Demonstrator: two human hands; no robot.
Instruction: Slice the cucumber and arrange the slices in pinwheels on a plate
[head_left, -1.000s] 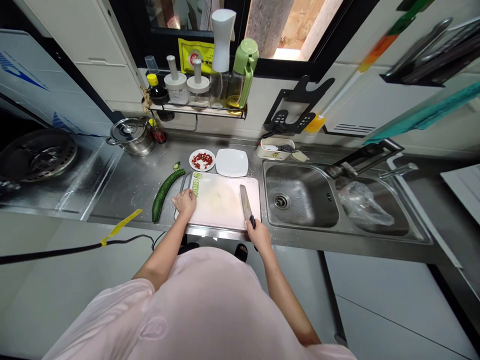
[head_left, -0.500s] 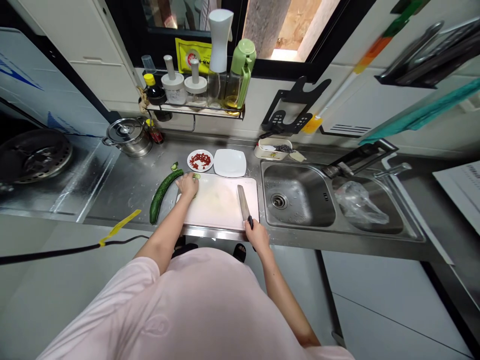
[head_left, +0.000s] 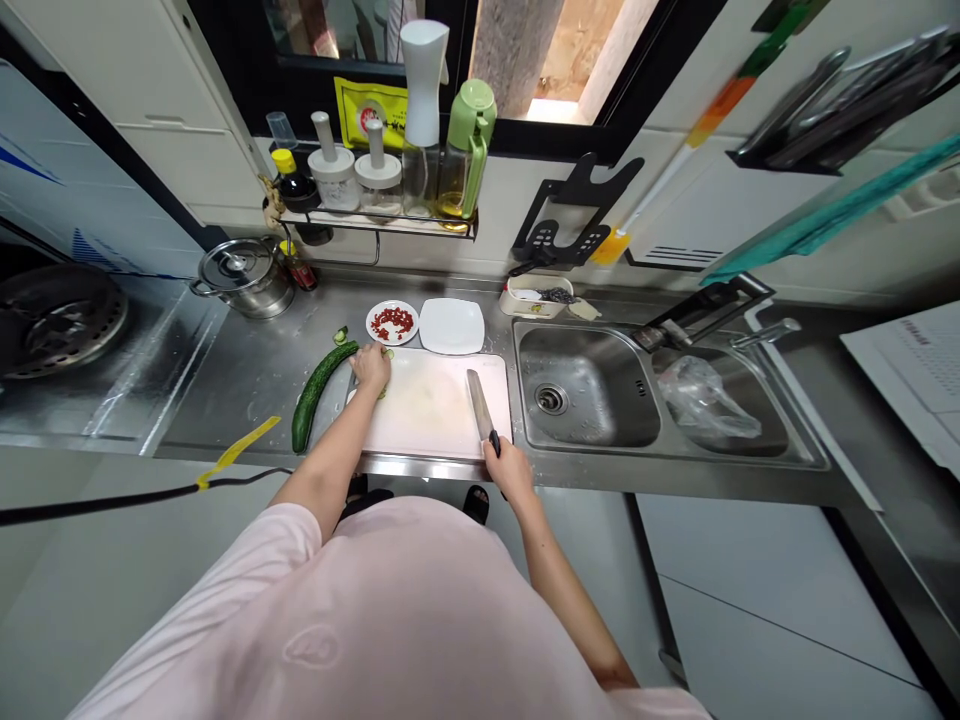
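My right hand point(head_left: 508, 470) is wrapped round the black handle of a kitchen knife point(head_left: 478, 403). The blade lies over the right part of a white cutting board point(head_left: 427, 420), tip pointing away from me. At the board's upper left, my left hand point(head_left: 371, 368) is curled down over cucumber point(head_left: 388, 354), green bits of which show at the fingertips and under the palm; most of it is hidden. A long whole-looking cucumber point(head_left: 316, 395) lies on the counter left of the board. Small cucumber ends point(head_left: 341, 336) rest just beyond it.
Behind the board stand a plate of chopped red pepper point(head_left: 393, 322) and a white square plate point(head_left: 451, 326). To the right is a double sink point(head_left: 592, 390) with a plastic bag point(head_left: 705, 398). A steel pot point(head_left: 244, 278) sits at the left; a condiment shelf point(head_left: 382, 218) hangs above.
The whole view has shifted slightly leftward as my head turned. Both hands, the knife and the cucumber keep nearly the same places relative to the board.
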